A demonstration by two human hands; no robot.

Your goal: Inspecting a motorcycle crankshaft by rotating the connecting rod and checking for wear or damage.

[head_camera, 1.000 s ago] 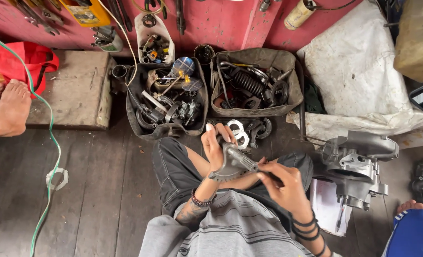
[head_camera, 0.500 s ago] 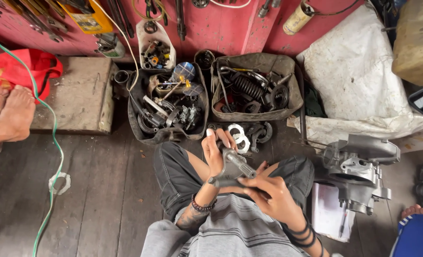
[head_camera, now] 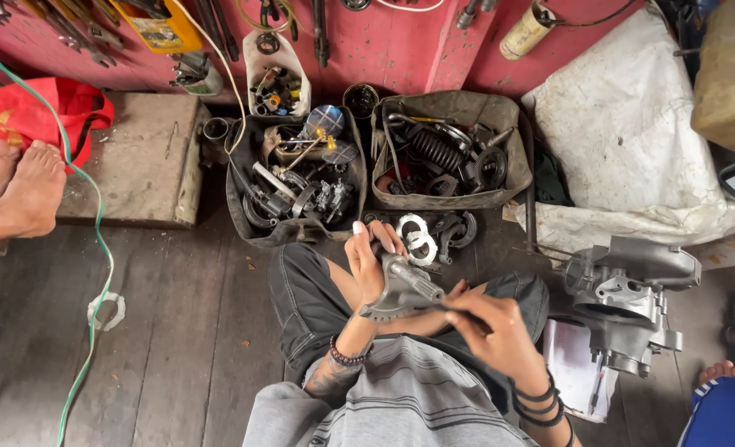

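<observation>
Geared shaft (head_camera: 405,291) in left hand (head_camera: 370,258) grip, right hand (head_camera: 492,325) alongside

A grey metal gear shaft (head_camera: 405,290), a toothed sector at its base with a ribbed stub, lies tilted above the lap. A thin dark tool (head_camera: 458,313), possibly a pick, touches it.

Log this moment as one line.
left hand: holds toothed metal shaft part | right hand: works thin tool against it | near: engine casing, parts bins

Two parts bins (head_camera: 297,194) and (head_camera: 450,149) sit side by side ahead of the knees, engine casing (head_camera: 628,290) off to the right, wooden block (head_camera: 132,161) left.
</observation>
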